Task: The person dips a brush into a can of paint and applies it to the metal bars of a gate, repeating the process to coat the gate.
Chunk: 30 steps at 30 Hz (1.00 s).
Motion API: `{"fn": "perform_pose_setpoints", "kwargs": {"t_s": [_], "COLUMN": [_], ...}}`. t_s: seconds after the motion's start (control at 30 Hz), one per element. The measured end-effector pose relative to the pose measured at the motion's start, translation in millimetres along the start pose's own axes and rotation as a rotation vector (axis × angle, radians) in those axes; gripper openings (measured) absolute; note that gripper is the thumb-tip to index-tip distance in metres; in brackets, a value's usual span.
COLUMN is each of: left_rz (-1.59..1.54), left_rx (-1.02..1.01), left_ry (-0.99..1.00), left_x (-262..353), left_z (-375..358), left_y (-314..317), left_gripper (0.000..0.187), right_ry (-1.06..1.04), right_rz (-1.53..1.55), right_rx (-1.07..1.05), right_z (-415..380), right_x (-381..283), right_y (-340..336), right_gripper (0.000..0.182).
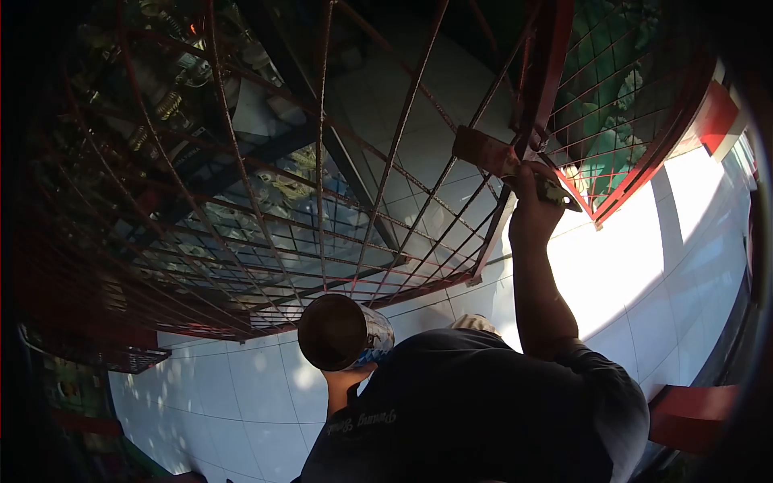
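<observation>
My right hand (535,201) is raised and closed round a wide flat paintbrush (486,151). Its bristle end points left across the bars, and the handle comes out on the right of my fist. Close by the brush runs the upright red frame (547,76) of a metal lattice grille (392,157). Lower down, my left hand (350,377) grips a paint can (378,332) from beneath and the side. The can's dark round mouth faces up toward me; its contents are lost in shadow.
Behind the bars are a glass case (266,185) with cluttered items and a tiled floor. To the right, another red lattice panel (616,137) has green leafy shapes behind it. Sunlit pale tiles (596,274) lie below. A red block (692,417) is at lower right.
</observation>
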State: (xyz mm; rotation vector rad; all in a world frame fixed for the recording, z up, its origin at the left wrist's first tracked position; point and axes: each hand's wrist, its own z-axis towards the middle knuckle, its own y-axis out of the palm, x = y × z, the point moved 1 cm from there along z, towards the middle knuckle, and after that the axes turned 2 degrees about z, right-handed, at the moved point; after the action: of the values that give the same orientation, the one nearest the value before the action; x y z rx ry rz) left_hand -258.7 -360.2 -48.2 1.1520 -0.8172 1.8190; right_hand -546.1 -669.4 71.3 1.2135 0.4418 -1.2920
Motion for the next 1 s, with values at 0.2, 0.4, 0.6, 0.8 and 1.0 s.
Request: {"fn": "perform_pose_setpoints", "kwargs": {"t_s": [0.2,0.4,0.6,0.8,1.0], "left_rz": [0.029,-0.061,0.012,0.118,0.101], "left_rx": [-0.083,-0.150,0.008,0.048,0.095], "left_ry": [0.024,0.006,0.062,0.005,-0.046], "left_x": [-9.1,17.1,39.2,50.0,50.4], "left_z": [-1.9,24.0,32.4,23.1,12.1], "left_y": [-6.0,4.4,10.6,7.2,3.4], "left_gripper": [0.087,0.104,0.117,0.115,0.109], "right_ry": [0.319,0.179,0.030,-0.188,-0.151], "right_rz": [-0.063,-0.073,0.148,-0.115,-0.091], "right_rx": [-0.078,-0.244,-0.673,-1.279,-1.466], "right_z": [-81.4,-89.6,-86.8,-147.3,-161.4], "right_x": [18.7,-41.4,-84.2,-125.3,-117.9], "right_y": [-33.7,6.9,57.9,135.9,152.5], "right_gripper": [0.019,0.015,0.010,0.016,0.020]}}
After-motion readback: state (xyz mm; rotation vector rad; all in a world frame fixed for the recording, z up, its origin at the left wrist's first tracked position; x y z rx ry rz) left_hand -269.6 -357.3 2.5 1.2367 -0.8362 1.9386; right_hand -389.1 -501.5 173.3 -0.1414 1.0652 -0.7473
